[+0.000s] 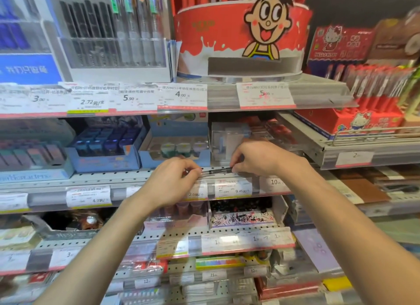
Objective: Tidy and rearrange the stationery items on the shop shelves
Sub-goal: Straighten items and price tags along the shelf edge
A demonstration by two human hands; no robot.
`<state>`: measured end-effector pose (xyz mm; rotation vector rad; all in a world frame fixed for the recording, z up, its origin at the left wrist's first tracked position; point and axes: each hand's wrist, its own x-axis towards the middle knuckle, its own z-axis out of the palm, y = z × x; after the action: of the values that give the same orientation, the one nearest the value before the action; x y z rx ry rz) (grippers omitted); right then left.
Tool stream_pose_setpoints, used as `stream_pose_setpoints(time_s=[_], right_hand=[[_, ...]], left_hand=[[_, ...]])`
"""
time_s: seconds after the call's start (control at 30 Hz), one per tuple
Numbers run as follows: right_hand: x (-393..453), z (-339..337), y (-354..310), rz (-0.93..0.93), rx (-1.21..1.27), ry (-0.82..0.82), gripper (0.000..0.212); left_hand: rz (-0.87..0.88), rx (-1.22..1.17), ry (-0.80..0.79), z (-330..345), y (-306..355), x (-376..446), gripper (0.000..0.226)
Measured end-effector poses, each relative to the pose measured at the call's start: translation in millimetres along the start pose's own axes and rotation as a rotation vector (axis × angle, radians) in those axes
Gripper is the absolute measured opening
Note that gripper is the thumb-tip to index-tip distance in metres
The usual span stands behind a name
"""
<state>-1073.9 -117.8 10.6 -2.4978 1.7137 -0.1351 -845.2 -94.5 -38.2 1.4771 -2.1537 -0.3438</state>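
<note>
Both hands (218,170) pinch a pen's (217,170) ends just above the shelf edge (127,179).

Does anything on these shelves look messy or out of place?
Yes. A loose pen lies across the shelf edge, out of any box; the left hand and right hand pinch its ends. Below, a pen box's front is covered in black scribbles.

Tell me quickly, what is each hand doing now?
Left hand: pinches one end of the pen.
Right hand: pinches the other end of the same pen.
</note>
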Motion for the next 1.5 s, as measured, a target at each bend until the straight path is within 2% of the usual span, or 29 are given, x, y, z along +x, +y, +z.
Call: stream_pose_setpoints(time_s=[0.17, 0.43, 0.77, 0.97, 1.33, 1.5], right_hand=[[-2, 1, 2, -0.045, 0.013, 0.058, 0.017], [-20, -7, -1, -0.062, 0.051, 0.274, 0.018], [-34, 3, -48, -0.179, 0.140, 0.357, 0.023], [-39, 12, -114, -0.209, 0.161, 0.433, 0.021], [-16, 11, -298, -0.333, 0.161, 0.621, 0.021], [-5, -7, -348, -0.393, 0.069, 0.746, 0.026]], left_hand=[[-0.015, -0.015, 0.024, -1, 0, -1, 0.022], [0.004, -0.210, 0.197, -17, 7, -9, 0.019], [0.092, -0.342, 0.251, -53, -19, -42, 0.012], [0.197, -0.381, 0.260, -93, -56, -70, 0.011], [0.359, -0.390, 0.323, -202, -150, -140, 0.008], [0.409, -0.334, 0.416, -249, -167, -147, 0.013]])
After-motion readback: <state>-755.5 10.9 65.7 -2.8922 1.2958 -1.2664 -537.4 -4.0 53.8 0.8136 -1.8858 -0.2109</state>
